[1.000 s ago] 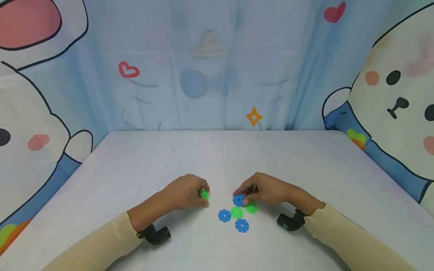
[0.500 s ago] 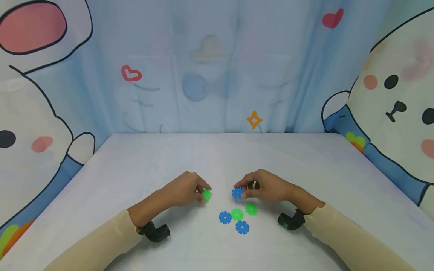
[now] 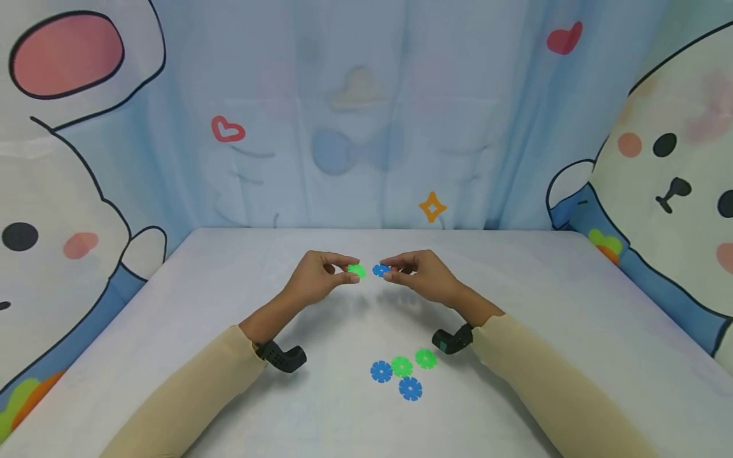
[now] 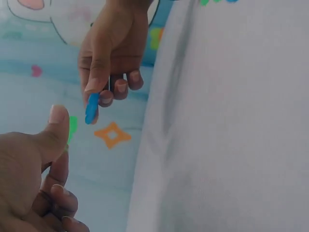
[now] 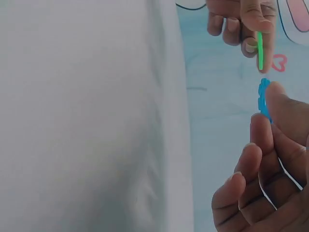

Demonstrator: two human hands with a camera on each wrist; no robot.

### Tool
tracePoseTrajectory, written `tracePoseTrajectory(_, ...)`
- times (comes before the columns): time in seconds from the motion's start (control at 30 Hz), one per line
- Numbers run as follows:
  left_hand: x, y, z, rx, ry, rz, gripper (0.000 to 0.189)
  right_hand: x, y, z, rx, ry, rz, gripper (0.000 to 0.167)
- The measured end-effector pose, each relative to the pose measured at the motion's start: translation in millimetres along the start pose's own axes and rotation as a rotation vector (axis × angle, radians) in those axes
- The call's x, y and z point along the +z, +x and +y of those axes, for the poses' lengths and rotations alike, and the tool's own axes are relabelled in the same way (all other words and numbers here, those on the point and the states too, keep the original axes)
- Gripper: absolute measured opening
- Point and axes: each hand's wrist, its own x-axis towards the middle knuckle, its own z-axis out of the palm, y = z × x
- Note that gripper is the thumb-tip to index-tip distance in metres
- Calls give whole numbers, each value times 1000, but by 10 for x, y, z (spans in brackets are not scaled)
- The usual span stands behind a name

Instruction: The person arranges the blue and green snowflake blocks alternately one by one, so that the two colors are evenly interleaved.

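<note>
Four discs (image 3: 402, 361) are lying close together on the counter (image 3: 332, 420). Behind them, the left grip (image 3: 314, 278) is holding a fifth disc (image 3: 357, 271) just left of a sixth disc (image 3: 380, 270) in the right grip (image 3: 426, 278). A curtain (image 3: 355, 197) is hanging behind the counter.

Green notched disc (image 3: 357, 271), left hand (image 3: 314, 277); blue notched disc (image 3: 379, 270), right hand (image 3: 428, 277). Loose discs (image 3: 397, 367): two green, two blue. White tabletop (image 3: 515, 273); beyond its far edge, light-blue curtain (image 3: 355, 38), red hearts (image 3: 564, 39).

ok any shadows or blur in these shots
Head view: soft shadows on the table below the left hand and right hand; left wrist view: rather dim, blue disc soft-edged; right wrist view: blurry shadow darkening the table near the bottom.
</note>
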Motion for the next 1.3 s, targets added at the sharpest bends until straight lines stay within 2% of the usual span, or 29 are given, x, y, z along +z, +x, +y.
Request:
tracePoseTrajectory(0.1,-5,73,-121,-64,-26,29,31,77,147,44,48,54,-11,43)
tracePoseTrajectory(0.23,16,133,-296,-137,-40,8,28,161,248,110,127,116,-65,44)
tracePoseTrajectory(0.37,81,160,-398,-138,6,-47,26,219,258,167,167,110,-110,40)
tracePoseTrajectory(0.5,100,149,-426,-121,58,-105,22,268,261,185,149,56,-131,35)
tracePoseTrajectory(0.7,79,145,-428,-89,91,-163,25,320,290,186,70,-30,-148,33)
tracePoseTrajectory(0.9,82,136,-423,-83,119,-174,25,345,277,143,18,-101,-181,31)
tracePoseTrajectory(1.3,97,120,-406,-88,143,-166,23,362,253,67,8,-149,-185,32)
